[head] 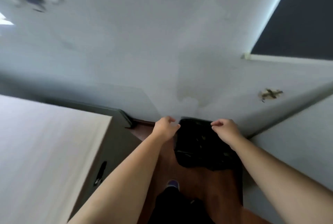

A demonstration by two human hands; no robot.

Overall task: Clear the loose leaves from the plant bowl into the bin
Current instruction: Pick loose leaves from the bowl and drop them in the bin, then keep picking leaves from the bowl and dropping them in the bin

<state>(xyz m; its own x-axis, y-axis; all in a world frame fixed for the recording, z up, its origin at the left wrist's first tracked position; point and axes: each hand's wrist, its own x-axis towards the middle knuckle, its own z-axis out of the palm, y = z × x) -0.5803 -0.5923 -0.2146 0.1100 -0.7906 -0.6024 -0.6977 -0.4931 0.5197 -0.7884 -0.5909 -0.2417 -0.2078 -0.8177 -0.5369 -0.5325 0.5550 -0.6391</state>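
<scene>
Both hands, left hand (164,129) and right hand (226,128), hover loosely curled and empty over the bin (198,144); leaf scraps (202,138) lie inside. Plant bowl unseen, remainder unknown.

My hands hover over the bin (201,144), its black mouth open between them. The wall (162,52) blocks the far side, a cabinet (54,133) crowds the left, another wall (297,142) closes the right.

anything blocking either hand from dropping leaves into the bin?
Nothing visible. The left hand and right hand sit at the far rim of the black bag-lined bin, whose mouth is open, with small leaf bits already inside.
</scene>
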